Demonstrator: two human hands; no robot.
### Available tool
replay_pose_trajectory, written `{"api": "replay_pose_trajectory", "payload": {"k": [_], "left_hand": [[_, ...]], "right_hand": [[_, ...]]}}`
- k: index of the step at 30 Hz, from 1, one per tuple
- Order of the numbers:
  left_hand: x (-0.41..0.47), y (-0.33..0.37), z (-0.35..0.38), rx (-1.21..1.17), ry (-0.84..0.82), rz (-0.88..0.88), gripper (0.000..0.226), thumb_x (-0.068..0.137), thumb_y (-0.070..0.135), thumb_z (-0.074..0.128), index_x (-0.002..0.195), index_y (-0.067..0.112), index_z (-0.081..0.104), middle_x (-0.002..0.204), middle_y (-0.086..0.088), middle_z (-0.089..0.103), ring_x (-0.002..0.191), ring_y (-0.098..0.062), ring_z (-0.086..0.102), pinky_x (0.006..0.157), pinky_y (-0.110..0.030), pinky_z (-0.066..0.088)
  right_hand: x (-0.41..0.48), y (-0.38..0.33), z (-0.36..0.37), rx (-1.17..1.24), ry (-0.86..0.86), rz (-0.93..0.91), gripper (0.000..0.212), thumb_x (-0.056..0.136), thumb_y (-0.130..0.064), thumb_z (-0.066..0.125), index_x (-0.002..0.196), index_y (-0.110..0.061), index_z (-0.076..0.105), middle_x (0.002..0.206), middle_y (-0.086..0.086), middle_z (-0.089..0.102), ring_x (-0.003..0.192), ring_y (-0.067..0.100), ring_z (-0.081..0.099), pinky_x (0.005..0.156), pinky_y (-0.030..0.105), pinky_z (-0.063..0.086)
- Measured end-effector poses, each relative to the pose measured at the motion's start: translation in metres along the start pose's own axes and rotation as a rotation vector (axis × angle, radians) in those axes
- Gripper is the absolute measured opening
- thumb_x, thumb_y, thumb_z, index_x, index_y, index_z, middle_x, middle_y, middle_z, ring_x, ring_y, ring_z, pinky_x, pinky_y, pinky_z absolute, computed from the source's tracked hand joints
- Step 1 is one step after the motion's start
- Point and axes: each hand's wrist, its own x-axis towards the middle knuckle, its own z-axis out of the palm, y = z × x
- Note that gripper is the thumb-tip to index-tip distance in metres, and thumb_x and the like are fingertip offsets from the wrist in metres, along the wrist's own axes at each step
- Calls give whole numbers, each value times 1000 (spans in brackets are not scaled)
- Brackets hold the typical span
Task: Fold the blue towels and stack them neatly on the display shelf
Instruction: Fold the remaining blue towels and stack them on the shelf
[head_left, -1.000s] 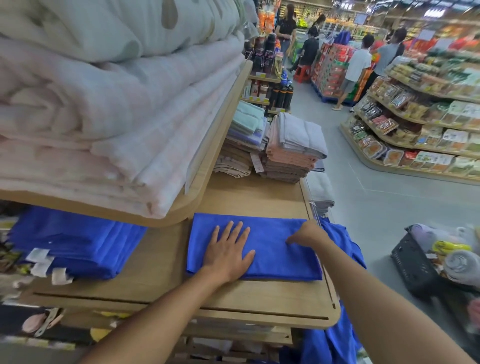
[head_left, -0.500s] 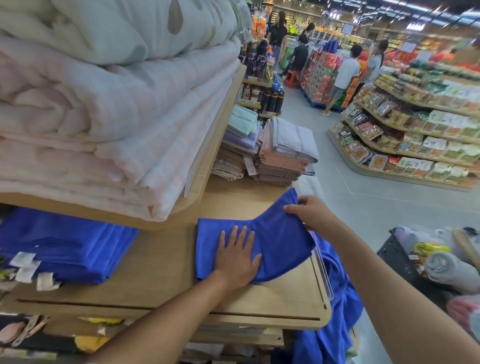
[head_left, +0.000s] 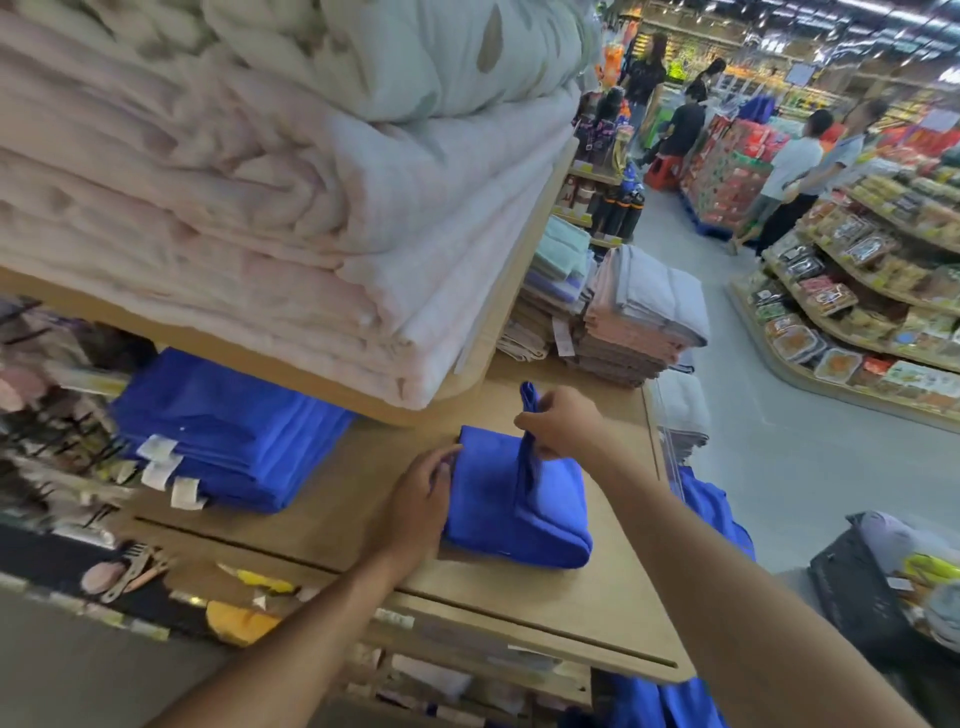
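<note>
Your right hand pinches a flap of the blue folded cloth towel on the wooden display shelf; left hand grips its edge. Crooked drop likely skews the fold.

I log pale pink quilts filling the upper shelf to its front edge, folded grey-and-pink towels beyond, shoppers farther back.

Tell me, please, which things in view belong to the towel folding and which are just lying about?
For the job: half-folded blue towel, right hand pinching its raised flap, left hand at its edge, folded blue stack, display shelf, unfolded blue towels.
Lying about: pink quilts, grey and pink towel pile, black basket.
</note>
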Motion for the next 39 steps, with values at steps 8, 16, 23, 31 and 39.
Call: {"api": "replay_pose_trajectory", "payload": {"k": [8,16,23,31,39], "left_hand": [[1,5,-4,-141,10,-83,40,99,32,43,130,19,64,130,1,68,124,-17,61,110,-47,45],[-9,28,25,699,31,368,47,97,24,47,143,16,54,152,-2,48,146,-26,36,118,-42,33],[-5,8,62,1069,-251,205,60,104,54,16,159,32,20,169,5,15,156,-19,5,125,-49,5],[83,0,51,1140,-274,238,56,103,54,21,157,38,23,168,10,16,155,-15,10,124,-50,12],[176,14,44,1126,-331,158,55,106,50,20,159,37,17,169,10,9,156,-15,6,125,-48,9]], "right_hand": [[3,3,59,237,-125,-24,18,96,-26,58,89,-9,62,77,10,66,61,22,68,57,31,53],[-28,138,35,18,327,-33,30,101,-28,51,127,-17,62,128,2,64,120,24,58,98,37,48],[-43,181,57,-420,356,-133,50,106,-37,45,148,-11,51,156,9,47,146,27,39,122,42,28],[-44,182,59,-405,352,-103,57,104,-45,35,154,-19,42,162,1,39,152,19,29,126,39,21],[-46,177,55,-414,340,-92,59,102,-48,30,155,-23,39,164,-4,34,153,13,23,127,38,18]]}}
